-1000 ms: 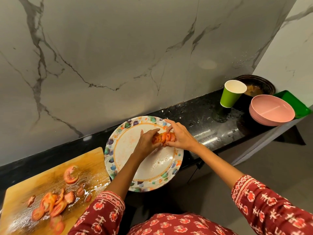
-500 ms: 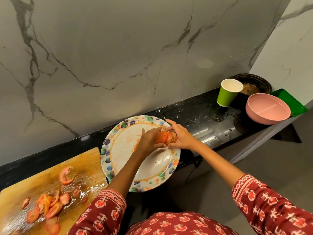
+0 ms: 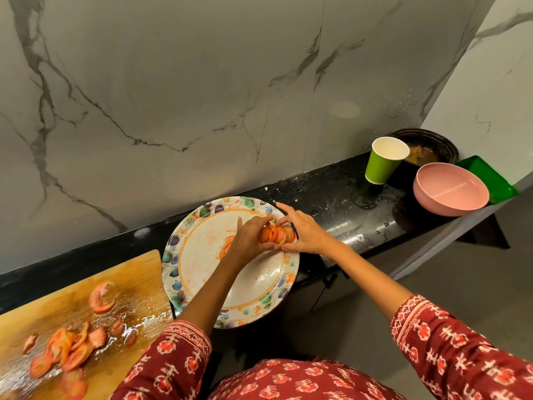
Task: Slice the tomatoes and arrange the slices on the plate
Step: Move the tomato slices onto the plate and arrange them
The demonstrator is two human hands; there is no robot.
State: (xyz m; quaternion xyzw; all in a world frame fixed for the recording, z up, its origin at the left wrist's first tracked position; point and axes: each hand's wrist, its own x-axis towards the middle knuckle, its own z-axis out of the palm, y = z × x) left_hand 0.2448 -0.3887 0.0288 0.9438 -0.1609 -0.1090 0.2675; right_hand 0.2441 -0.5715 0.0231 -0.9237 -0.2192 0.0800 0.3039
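Note:
A stack of tomato slices (image 3: 278,234) is held over the right side of the patterned plate (image 3: 202,272). My left hand (image 3: 248,236) and my right hand (image 3: 302,232) grip the stack from either end. One or two slices (image 3: 226,246) lie on the plate beside my left hand, partly hidden by it. More tomato slices and end pieces (image 3: 69,347) lie wet on the wooden cutting board (image 3: 121,272) at the lower left. No knife is in view.
The plate overhangs the front edge of the black counter (image 3: 340,203). At the right stand a green paper cup (image 3: 382,160), stacked pink bowls (image 3: 451,193), a dark bowl with food (image 3: 427,148) and a green tray (image 3: 490,180). A marble wall rises behind.
Both hands stay on the stack of slices over the plate's right side. The stack is fanned out a little more, and slices now lie on the plate beside my left hand.

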